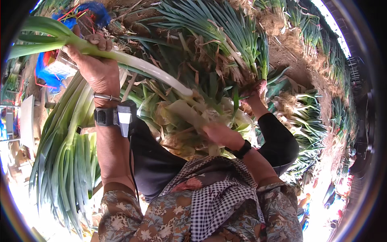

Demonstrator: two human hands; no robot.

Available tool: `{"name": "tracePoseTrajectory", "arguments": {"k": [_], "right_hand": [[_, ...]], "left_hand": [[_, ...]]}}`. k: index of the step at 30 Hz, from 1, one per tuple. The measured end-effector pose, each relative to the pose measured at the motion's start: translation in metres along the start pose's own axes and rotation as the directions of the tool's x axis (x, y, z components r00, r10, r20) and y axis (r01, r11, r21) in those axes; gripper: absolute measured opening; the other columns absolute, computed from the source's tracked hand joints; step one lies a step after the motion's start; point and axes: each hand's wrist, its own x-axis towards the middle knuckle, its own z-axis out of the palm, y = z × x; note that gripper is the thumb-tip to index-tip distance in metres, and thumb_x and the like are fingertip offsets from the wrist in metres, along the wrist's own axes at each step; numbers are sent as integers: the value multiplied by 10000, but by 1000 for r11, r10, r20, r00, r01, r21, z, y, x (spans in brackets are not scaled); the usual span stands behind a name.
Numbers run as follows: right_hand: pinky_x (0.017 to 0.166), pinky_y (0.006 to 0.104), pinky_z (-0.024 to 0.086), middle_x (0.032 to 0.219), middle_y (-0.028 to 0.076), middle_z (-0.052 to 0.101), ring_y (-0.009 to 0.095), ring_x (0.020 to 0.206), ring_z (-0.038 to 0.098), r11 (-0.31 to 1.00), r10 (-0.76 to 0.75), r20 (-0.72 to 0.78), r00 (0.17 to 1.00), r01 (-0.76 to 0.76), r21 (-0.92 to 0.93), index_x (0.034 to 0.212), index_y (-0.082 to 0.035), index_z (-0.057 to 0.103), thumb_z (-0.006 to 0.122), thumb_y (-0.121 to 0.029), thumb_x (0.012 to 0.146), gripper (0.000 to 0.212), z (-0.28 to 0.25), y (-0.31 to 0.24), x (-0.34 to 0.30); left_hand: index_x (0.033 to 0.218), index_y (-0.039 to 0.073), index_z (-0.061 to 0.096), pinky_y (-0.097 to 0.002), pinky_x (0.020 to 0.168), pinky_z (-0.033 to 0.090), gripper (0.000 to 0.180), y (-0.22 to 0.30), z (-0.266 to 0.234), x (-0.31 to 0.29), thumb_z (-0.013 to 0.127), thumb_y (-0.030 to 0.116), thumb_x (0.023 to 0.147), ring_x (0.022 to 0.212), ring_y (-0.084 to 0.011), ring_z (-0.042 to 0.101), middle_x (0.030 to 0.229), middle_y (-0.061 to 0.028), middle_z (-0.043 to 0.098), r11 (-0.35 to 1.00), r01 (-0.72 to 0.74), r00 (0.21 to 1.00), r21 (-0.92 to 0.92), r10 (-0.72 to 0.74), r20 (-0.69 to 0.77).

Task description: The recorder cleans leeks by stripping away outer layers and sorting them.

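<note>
Held leek (151, 68) (leaves (42, 26) near view's edge)

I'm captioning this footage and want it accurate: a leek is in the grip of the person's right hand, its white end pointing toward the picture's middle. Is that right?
Wrong hand: the head view shows the leek in the left hand's grip. The rest stands.
</note>
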Motion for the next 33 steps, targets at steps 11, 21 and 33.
{"name": "tracePoseTrajectory", "arguments": {"k": [11, 21, 33], "right_hand": [[621, 433, 497, 873, 114, 622, 343, 731, 626, 980, -43, -641, 766, 158, 123, 967, -47, 602, 650, -65, 839, 138, -80, -78, 111], [583, 429, 491, 794, 112, 615, 353, 698, 617, 971, -57, -683, 728, 200, 132, 888, -67, 589, 680, -56, 779, 142, -62, -70, 122], [561, 219, 479, 732, 26, 589, 104, 652, 590, -535, 228, -25, 973, 146, 832, 858, -30, 601, 601, -108, 916, 97, -53, -24, 100]], "left_hand": [[1388, 85, 417, -275, 583, 377, 717, -10, 17, -22, 497, 620, 918, 648, -122, 428, 771, -11, 478, 983, 163, 981, -87, -152, 123], [1379, 82, 426, -280, 569, 357, 747, -11, 19, -30, 547, 631, 887, 634, -129, 411, 765, -8, 466, 975, 208, 966, -78, -192, 173], [1279, 43, 522, -237, 483, 319, 590, -8, -1, -5, 430, 541, 978, 530, -91, 311, 691, 14, 389, 841, 422, 852, -338, -240, 465]]}}
